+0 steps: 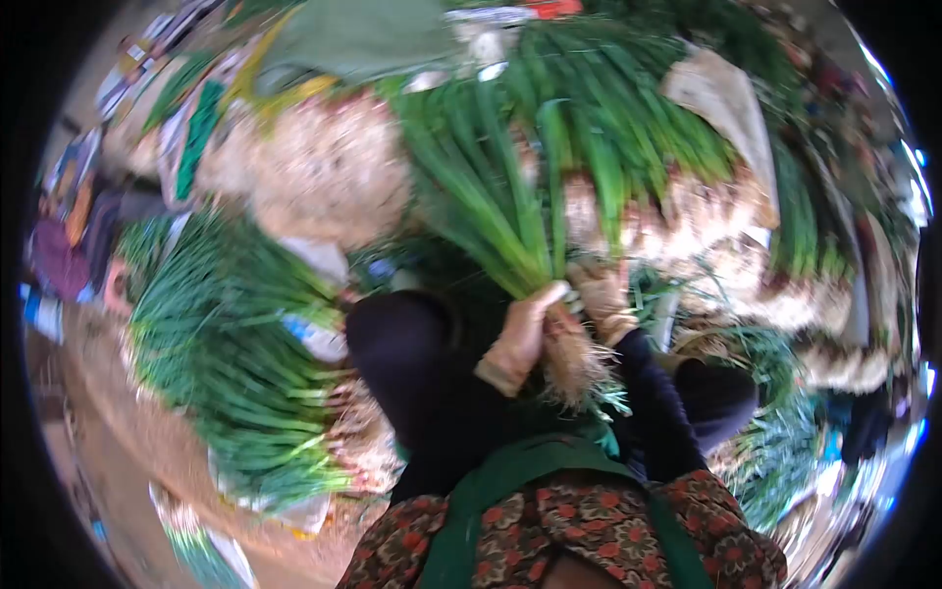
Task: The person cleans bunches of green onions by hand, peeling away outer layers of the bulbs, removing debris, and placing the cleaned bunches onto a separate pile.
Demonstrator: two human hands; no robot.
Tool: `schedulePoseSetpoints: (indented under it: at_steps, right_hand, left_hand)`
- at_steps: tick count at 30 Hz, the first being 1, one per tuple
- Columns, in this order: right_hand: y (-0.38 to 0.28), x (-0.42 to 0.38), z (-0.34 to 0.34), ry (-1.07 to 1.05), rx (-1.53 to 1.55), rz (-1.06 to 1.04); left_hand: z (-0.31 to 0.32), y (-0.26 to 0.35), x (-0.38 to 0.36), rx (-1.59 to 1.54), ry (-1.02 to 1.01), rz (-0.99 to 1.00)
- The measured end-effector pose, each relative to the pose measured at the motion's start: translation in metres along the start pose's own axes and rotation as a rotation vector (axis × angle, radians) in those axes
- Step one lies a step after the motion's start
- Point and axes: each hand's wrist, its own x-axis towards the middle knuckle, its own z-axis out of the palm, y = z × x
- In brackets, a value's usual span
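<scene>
My left hand (525, 339) is wrapped round a bunch of spring onions (574, 353) just above the roots. Their shaggy pale root ends hang down towards my lap, and the long green leaves spread up and away. Right beside the bunch is my right hand (601, 299), its fingers bent close to the stems; blur hides what is between them. Both hands seem to be in beige gloves. Beyond them lies a large heap of spring onions (638, 128), roots facing me.
Another spring onion pile (235, 363) lies on the left, roots towards my knee (402, 339). A big mass of pale roots (329, 162) sits ahead under a grey-green sheet (363, 39). Loose green leaves (770, 452) lie at right. A person in purple (64, 255) is at far left.
</scene>
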Motion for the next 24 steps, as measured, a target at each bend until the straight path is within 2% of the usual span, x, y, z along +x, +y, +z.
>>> schedulePoseSetpoints:
  at_steps: [2, 3, 4, 6, 7, 9, 10, 12, 13, 15, 16, 17, 18, 21, 22, 24]
  right_hand:
    - [0.009, 0.004, 0.001, -0.034, 0.338, 0.244]
    - [0.016, 0.007, 0.001, -0.070, 0.513, 0.360]
    - [0.040, 0.018, 0.005, -0.199, 0.697, 0.375]
    - [0.000, -0.008, -0.003, -0.323, 0.954, 0.318]
    - [0.003, -0.008, 0.003, -0.243, 0.611, 0.154]
    - [-0.018, -0.012, 0.000, -0.233, 0.359, 0.175]
    - [-0.029, -0.018, -0.006, -0.258, 0.510, 0.261]
    - [-0.030, -0.023, 0.004, -0.089, 0.402, 0.180]
    - [0.016, -0.004, 0.025, -0.036, 0.640, 0.110]
    - [0.072, 0.020, 0.029, 0.070, 0.461, -0.059]
    - [0.022, -0.002, 0.002, -0.151, 0.828, 0.367]
    - [0.027, 0.004, 0.007, -0.369, 1.059, 0.376]
    - [-0.014, -0.013, -0.001, -0.345, 1.057, 0.340]
    - [-0.040, -0.005, 0.008, -0.312, 0.973, 0.308]
    - [-0.033, -0.001, 0.014, -0.270, 0.967, 0.295]
    - [-0.017, 0.009, 0.033, -0.117, 0.720, 0.242]
  left_hand:
    - [0.003, 0.001, -0.004, -0.176, -0.137, 0.012]
    - [0.002, 0.001, -0.006, -0.209, -0.134, -0.018]
    - [0.003, 0.000, -0.005, -0.242, -0.123, -0.043]
    - [0.019, 0.007, -0.012, -0.242, -0.081, -0.008]
    - [0.007, 0.000, -0.006, -0.181, -0.091, -0.059]
    - [-0.001, -0.005, -0.002, -0.121, -0.071, -0.080]
    - [0.002, -0.004, -0.003, -0.089, -0.060, -0.089]
    - [0.007, -0.003, -0.005, -0.211, -0.142, -0.015]
    - [0.005, -0.005, -0.004, -0.306, -0.167, -0.009]
    - [0.006, -0.001, -0.011, -0.452, -0.255, 0.011]
    - [-0.002, -0.003, -0.009, -0.416, -0.246, -0.009]
    - [-0.003, -0.004, -0.005, -0.464, -0.279, -0.016]
    - [-0.004, -0.008, -0.005, -0.516, -0.308, -0.032]
    - [0.013, 0.000, -0.016, -0.324, -0.157, -0.013]
    - [0.009, -0.001, -0.013, -0.334, -0.216, 0.005]
    - [-0.006, -0.003, -0.009, -0.357, -0.331, 0.042]
